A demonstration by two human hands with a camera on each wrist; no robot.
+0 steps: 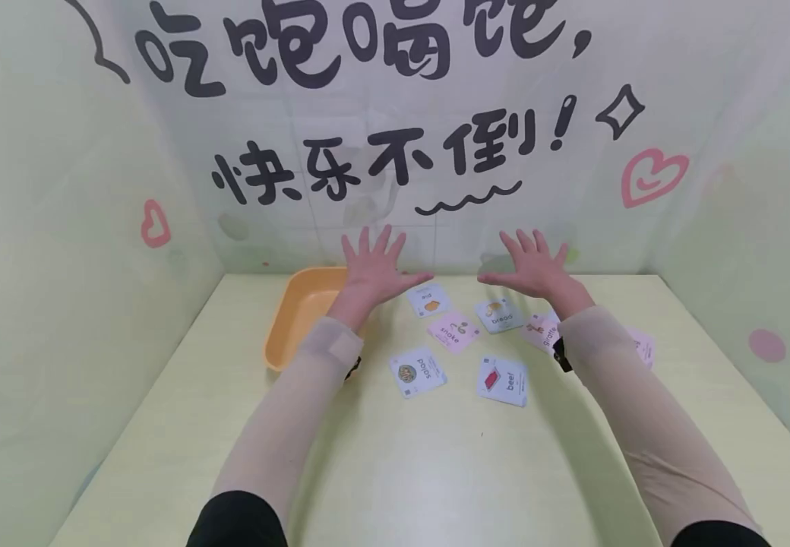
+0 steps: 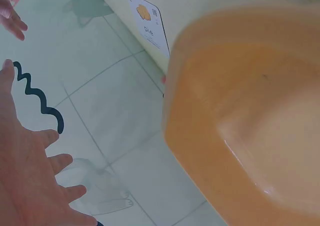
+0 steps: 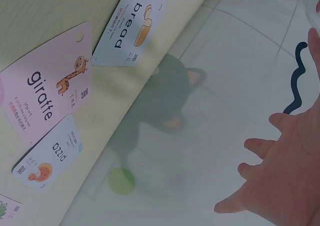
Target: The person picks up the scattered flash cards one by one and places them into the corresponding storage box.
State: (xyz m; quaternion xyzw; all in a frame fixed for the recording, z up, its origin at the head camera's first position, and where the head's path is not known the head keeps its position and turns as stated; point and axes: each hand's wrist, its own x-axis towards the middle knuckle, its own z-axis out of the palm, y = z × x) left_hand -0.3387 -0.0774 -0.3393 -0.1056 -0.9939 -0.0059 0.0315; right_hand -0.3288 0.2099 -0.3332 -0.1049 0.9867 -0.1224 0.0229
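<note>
Both hands are held up over the far part of the table, fingers spread, nothing in them. My left hand point(image 1: 374, 272) is above the right side of an orange plastic tray point(image 1: 279, 334), hiding part of it. My right hand point(image 1: 535, 266) is raised beyond the bread card point(image 1: 500, 315) and giraffe card point(image 1: 538, 332). Between the arms lie a pie card point(image 1: 429, 300), a pink snake card point(image 1: 453, 332), a salad card point(image 1: 418, 372) and a beef card point(image 1: 502, 381). In the right wrist view a pizza card point(image 3: 48, 153) touches the giraffe card.
The pale wooden table point(image 1: 436, 471) ends at a back wall sheet point(image 1: 395, 175) with large dark lettering. Another pink card point(image 1: 643, 347) is partly hidden behind the right forearm. Light sheets with pink hearts and spots hang on both sides.
</note>
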